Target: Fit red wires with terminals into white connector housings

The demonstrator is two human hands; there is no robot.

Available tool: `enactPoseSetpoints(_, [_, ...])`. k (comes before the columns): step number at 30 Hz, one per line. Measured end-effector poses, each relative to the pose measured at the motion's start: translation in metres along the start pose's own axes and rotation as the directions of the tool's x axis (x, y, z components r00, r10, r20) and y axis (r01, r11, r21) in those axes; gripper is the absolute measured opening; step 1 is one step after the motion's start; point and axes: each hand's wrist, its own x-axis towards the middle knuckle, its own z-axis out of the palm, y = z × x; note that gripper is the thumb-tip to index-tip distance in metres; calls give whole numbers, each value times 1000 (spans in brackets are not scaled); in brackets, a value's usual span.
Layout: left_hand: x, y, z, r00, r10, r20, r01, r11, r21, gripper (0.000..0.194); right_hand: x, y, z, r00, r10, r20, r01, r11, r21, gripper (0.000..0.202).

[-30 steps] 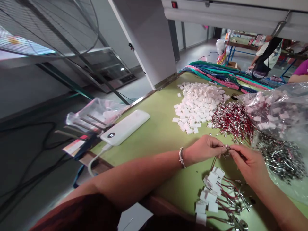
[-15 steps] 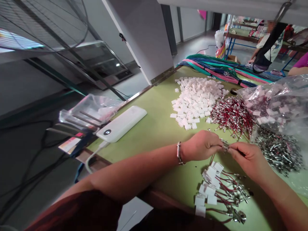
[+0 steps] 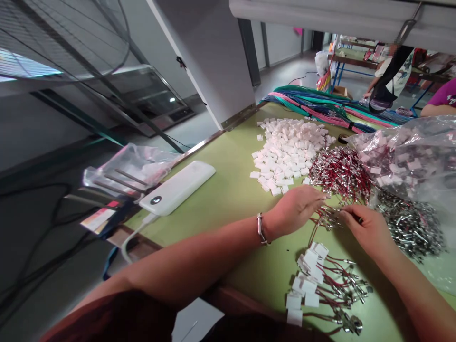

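My left hand, with a bracelet at the wrist, is closed around a bunch of red wires with metal ends; its grip is partly hidden. On the bunch's right side, my right hand pinches at the metal ends with thumb and forefinger. Below the hands lie finished-looking pieces, white connectors with red wires and metal tips. Beyond them are a heap of white connectors and a heap of short red wires. A pile of dark wires lies right of my right hand.
A white power bank with a cable lies at the table's left edge, beside metal prongs and a plastic bag. Long coloured wires cross the back. A clear bag stands at right. A person is in the background.
My hands have moved slightly apart, and more of the red wires and metal ends shows between them. The whole view has shifted a little.
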Motion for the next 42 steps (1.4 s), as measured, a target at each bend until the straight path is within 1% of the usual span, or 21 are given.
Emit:
enactPoseSetpoints(1, [1, 0, -1, 998, -56, -21, 56, 998, -21, 30, 0, 4, 1, 999, -30, -16, 29, 998, -49, 25])
enactPoseSetpoints(2, [1, 0, -2, 994, -107, -13, 107, 994, -32, 31, 0, 6, 3, 998, -56, -19, 54, 993, -103, 25])
enactPoseSetpoints(4, [1, 1, -2, 982, -173, 73, 176, 983, -46, 35, -3, 5, 5, 995, -95, -35, 85, 973, -213, 26])
enactPoseSetpoints(5, [1, 3, 0, 974, -186, 128, 195, 979, -54, 35, -5, 2, 6, 991, -117, -66, 97, 961, -257, 27])
enactPoseSetpoints(8, [-1, 7, 6, 947, -189, 259, 217, 973, -84, 34, -9, -4, -2, 969, -185, -161, 118, 926, -358, 32])
enactPoseSetpoints(9, [-1, 7, 8, 941, -193, 279, 225, 970, -88, 34, -8, -2, -9, 970, -174, -171, 93, 912, -400, 32])
enactPoseSetpoints(10, [-1, 8, 9, 936, -202, 287, 237, 967, -90, 33, -7, 1, -18, 977, -136, -167, 48, 894, -446, 31])
enactPoseSetpoints(13, [0, 6, 9, 932, -252, 261, 290, 950, -118, 33, 0, 23, -52, 992, 53, -113, -109, 815, -570, 24])
enactPoseSetpoints(14, [0, 4, 8, 931, -269, 245, 308, 942, -136, 33, 2, 31, -62, 992, 95, -81, -124, 793, -596, 23])
enactPoseSetpoints(16, [1, 3, 5, 930, -296, 218, 334, 928, -164, 32, 5, 46, -77, 991, 130, -9, -108, 777, -621, 24])
enactPoseSetpoints(18, [2, 2, 4, 928, -316, 196, 349, 921, -171, 31, 6, 53, -83, 990, 129, 65, -61, 781, -621, 25])
enactPoseSetpoints(20, [2, 1, 3, 931, -322, 173, 350, 922, -168, 30, 6, 54, -80, 986, 138, 91, -52, 781, -623, 23])
enactPoseSetpoints(22, [2, 0, 4, 936, -314, 162, 341, 923, -178, 28, 6, 50, -74, 982, 179, 53, -104, 761, -640, 20])
enactPoseSetpoints(24, [1, -1, 6, 937, -309, 162, 339, 919, -204, 28, 6, 46, -67, 976, 219, 3, -160, 723, -672, 22])
enactPoseSetpoints(29, [-2, -3, 9, 918, -341, 202, 385, 887, -256, 28, 4, 40, -50, 975, 223, 14, -130, 617, -776, 18])
enactPoseSetpoints(31, [-2, -2, 10, 911, -342, 230, 396, 882, -256, 29, 3, 39, -44, 972, 234, 13, -129, 580, -804, 20])
enactPoseSetpoints(34, [-3, 0, 9, 911, -343, 229, 395, 883, -251, 31, 4, 38, -41, 970, 242, -30, -162, 547, -822, 23])
enactPoseSetpoints(36, [-3, 0, 9, 916, -337, 218, 388, 884, -261, 31, 4, 39, -43, 967, 243, -73, -201, 562, -802, 21])
enactPoseSetpoints(38, [-4, 0, 10, 918, -332, 219, 384, 881, -276, 31, 5, 39, -48, 966, 228, -121, -239, 612, -754, 19])
enactPoseSetpoints(40, [-4, 0, 12, 915, -329, 233, 389, 874, -293, 31, 3, 34, -52, 966, 181, -184, -258, 703, -663, 16])
enactPoseSetpoints(42, [-4, 0, 13, 911, -327, 250, 395, 867, -305, 32, 0, 23, -49, 972, 137, -189, -216, 836, -505, 13])
